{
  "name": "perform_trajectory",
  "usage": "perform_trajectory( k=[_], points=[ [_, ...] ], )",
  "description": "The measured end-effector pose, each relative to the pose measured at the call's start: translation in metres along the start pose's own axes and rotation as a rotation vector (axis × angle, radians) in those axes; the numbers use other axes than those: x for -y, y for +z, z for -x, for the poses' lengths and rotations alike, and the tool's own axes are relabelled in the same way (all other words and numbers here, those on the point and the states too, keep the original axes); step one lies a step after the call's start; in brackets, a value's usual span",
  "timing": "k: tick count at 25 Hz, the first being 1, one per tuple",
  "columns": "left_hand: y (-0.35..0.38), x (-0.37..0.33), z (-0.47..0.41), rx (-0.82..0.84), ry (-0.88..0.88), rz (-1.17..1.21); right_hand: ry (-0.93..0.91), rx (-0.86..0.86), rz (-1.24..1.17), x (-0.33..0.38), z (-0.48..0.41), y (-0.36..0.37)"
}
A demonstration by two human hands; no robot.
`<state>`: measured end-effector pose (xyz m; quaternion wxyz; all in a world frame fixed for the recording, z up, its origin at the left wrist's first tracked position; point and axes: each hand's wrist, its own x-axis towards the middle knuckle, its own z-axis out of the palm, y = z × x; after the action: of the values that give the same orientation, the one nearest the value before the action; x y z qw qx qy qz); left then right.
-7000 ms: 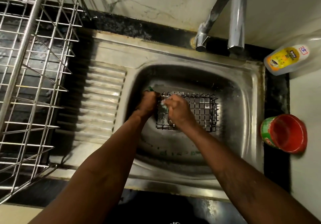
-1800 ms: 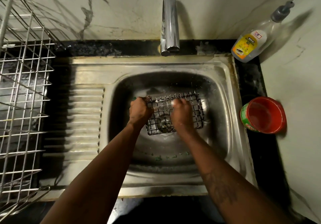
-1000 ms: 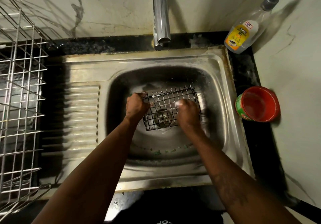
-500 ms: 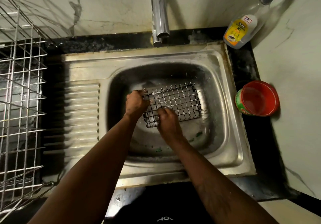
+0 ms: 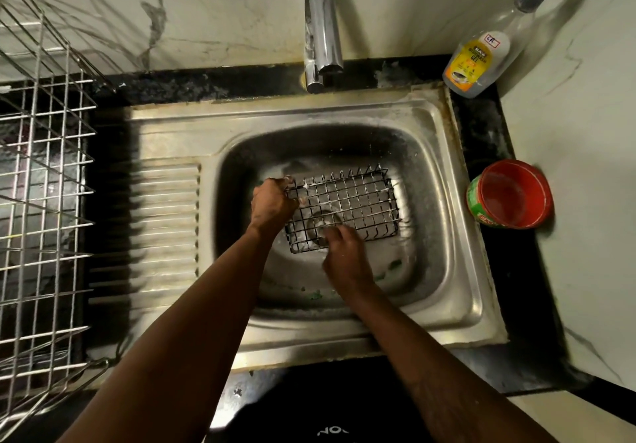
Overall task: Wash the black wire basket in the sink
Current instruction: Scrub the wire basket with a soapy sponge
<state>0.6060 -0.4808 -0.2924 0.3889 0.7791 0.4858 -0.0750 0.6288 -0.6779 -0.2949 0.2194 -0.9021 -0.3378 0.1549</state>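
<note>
Scrubbing stage, looks like | black wire basket (image 5: 344,210) in sink (image 5: 447,322) basin, long axis left-right | left hand (image 5: 272,203) clamped on its left end | right hand (image 5: 346,258) at near edge, fingers curled, grip unclear.

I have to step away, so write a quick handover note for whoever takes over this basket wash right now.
Left hand: shut on the left rim of the black wire basket, holding it over the drain in the sink.
Right hand: at the basket's near edge, blurred; cannot tell what it holds.
Done: white suds show on the wires.
Left: finish scrubbing and rinse. The tap is not running.
Dishwash gel bottle and red tub stand to the right of the sink.
</note>
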Motion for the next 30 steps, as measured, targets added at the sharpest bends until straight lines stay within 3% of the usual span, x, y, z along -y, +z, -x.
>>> perform_trajectory(
  k=[2,4,6,8,10,12,16,21,26,30],
  points=[
    [0.0,-0.001,0.001,-0.006,0.014,-0.016,-0.064,-0.007,-0.016,0.006,-0.001,0.005],
    [-0.002,-0.001,0.002,-0.003,0.025,-0.006,0.089,-0.034,-0.054,-0.011,-0.006,-0.009],
    [-0.002,-0.001,0.003,0.018,0.002,0.03,0.262,-0.191,-0.034,-0.035,-0.012,-0.024],
    [-0.002,0.002,0.001,0.035,-0.011,0.033,0.297,-0.155,-0.017,-0.041,-0.014,-0.027],
    [-0.005,0.004,0.002,0.066,0.034,-0.016,0.201,-0.009,-0.069,-0.018,-0.014,-0.012],
    [-0.009,0.008,0.004,0.1,0.101,-0.043,-0.012,0.111,-0.027,0.008,-0.011,0.005],
    [-0.017,0.015,0.001,0.186,0.077,0.011,-0.288,0.172,0.015,0.034,-0.029,0.008],
    [-0.017,0.02,0.002,0.23,0.135,0.078,-0.26,0.1,-0.015,0.045,-0.085,0.015],
    [-0.02,0.027,-0.002,0.256,0.068,0.132,-0.249,0.122,-0.01,0.039,-0.091,0.023],
    [-0.018,0.025,0.002,0.187,0.252,-0.104,-0.333,0.142,0.01,0.034,-0.086,0.007]
  ],
)
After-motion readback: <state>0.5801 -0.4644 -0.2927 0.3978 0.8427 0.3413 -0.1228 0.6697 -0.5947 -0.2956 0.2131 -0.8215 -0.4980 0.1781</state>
